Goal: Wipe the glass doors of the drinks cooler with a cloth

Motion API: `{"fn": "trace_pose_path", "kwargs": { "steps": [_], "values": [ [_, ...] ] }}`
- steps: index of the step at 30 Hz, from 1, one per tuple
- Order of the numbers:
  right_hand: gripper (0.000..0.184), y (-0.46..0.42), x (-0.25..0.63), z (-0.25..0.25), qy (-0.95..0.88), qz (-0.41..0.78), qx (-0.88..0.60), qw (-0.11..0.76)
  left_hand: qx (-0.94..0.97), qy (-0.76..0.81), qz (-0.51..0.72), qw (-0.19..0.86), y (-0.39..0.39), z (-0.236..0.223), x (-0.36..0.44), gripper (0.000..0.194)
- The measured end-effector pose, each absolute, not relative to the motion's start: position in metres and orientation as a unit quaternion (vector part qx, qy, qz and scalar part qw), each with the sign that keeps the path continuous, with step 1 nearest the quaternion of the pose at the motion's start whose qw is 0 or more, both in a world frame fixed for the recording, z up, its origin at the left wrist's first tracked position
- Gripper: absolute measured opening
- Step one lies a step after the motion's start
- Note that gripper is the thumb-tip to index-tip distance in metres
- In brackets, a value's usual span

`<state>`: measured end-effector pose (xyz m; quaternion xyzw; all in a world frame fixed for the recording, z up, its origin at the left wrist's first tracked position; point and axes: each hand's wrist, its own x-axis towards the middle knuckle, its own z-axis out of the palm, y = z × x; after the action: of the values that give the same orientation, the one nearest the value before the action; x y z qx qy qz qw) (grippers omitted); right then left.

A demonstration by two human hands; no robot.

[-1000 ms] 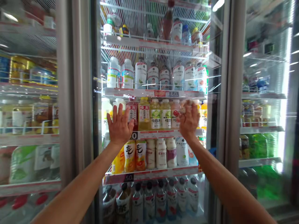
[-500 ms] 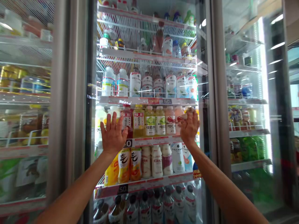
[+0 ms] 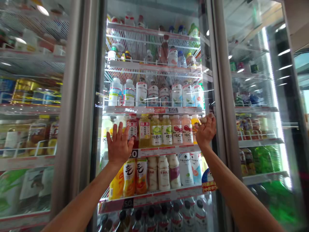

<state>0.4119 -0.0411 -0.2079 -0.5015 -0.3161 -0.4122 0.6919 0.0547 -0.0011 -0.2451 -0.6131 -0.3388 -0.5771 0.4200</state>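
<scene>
My left hand [image 3: 120, 145] is raised with its fingers spread and palm turned forward, in front of the glass door of a drinks fridge. It covers part of a dark red bottle [image 3: 134, 125] on a middle shelf behind it. My right hand [image 3: 206, 131] is up near the right side of the same door, with its fingers bent inward. A small pale thing [image 3: 203, 120] shows at its fingertips; I cannot tell whether it is held or a reflection. An orange bottle [image 3: 195, 120] stands behind that hand.
Several shelves of bottles fill the fridge, with milky bottles [image 3: 164, 174] and orange drinks [image 3: 129, 177] on a lower shelf. Metal door frames [image 3: 83, 96] rise on the left and right [image 3: 222, 96]. More glass-fronted drink shelves [image 3: 260, 141] flank them.
My right hand has shifted right and slightly down, and its fingers look more bent. The left hand keeps its spread pose. The whole view has tilted, so the shelves sit a little lower.
</scene>
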Motion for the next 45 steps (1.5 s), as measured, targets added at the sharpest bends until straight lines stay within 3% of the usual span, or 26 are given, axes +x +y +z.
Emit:
{"fn": "trace_pose_path", "kwargs": {
  "steps": [4, 8, 11, 17, 23, 28, 31, 33, 39, 42, 45],
  "values": [
    [0.048, -0.037, 0.356, -0.176, -0.425, -0.451, -0.473, 0.626, -0.612, -0.334, -0.575, 0.428, -0.001, -0.246, 0.055, 0.058],
    [0.051, -0.041, 0.297, -0.197, -0.600, -0.520, -0.409, 0.450, -0.613, -0.331, -0.578, 0.424, -0.001, -0.245, 0.055, 0.059],
    [0.050, -0.046, 0.306, -0.214, -0.648, -0.539, -0.372, 0.388, -0.614, -0.326, -0.582, 0.422, -0.001, -0.245, 0.053, 0.060],
    [0.050, -0.044, 0.356, -0.191, -0.435, -0.437, -0.484, 0.621, -0.608, -0.316, -0.589, 0.429, -0.002, -0.244, 0.054, 0.060],
    [0.052, -0.039, 0.269, -0.214, -0.626, -0.357, -0.379, 0.580, -0.673, -0.153, -0.582, 0.429, -0.022, -0.232, 0.110, 0.058],
    [0.053, -0.050, 0.256, -0.228, -0.676, -0.212, -0.248, 0.660, -0.696, -0.164, -0.551, 0.430, -0.022, -0.218, 0.168, 0.051],
    [0.053, -0.050, 0.285, -0.218, -0.630, -0.249, -0.254, 0.690, -0.680, -0.198, -0.544, 0.449, -0.016, -0.210, 0.179, 0.046],
    [0.053, -0.046, 0.308, -0.211, -0.572, -0.333, -0.330, 0.673, -0.684, -0.191, -0.531, 0.463, -0.013, -0.203, 0.169, 0.040],
    [0.053, -0.033, 0.341, -0.210, -0.534, -0.496, -0.471, 0.497, -0.627, -0.278, -0.591, 0.424, -0.005, -0.168, 0.095, 0.038],
    [0.055, -0.033, 0.338, -0.214, -0.526, -0.509, -0.480, 0.484, -0.606, -0.307, -0.620, 0.393, -0.006, -0.167, 0.106, 0.042],
    [0.056, -0.033, 0.336, -0.214, -0.524, -0.511, -0.478, 0.486, -0.673, -0.239, -0.560, 0.420, -0.012, -0.184, 0.153, 0.045]
  ]
}}
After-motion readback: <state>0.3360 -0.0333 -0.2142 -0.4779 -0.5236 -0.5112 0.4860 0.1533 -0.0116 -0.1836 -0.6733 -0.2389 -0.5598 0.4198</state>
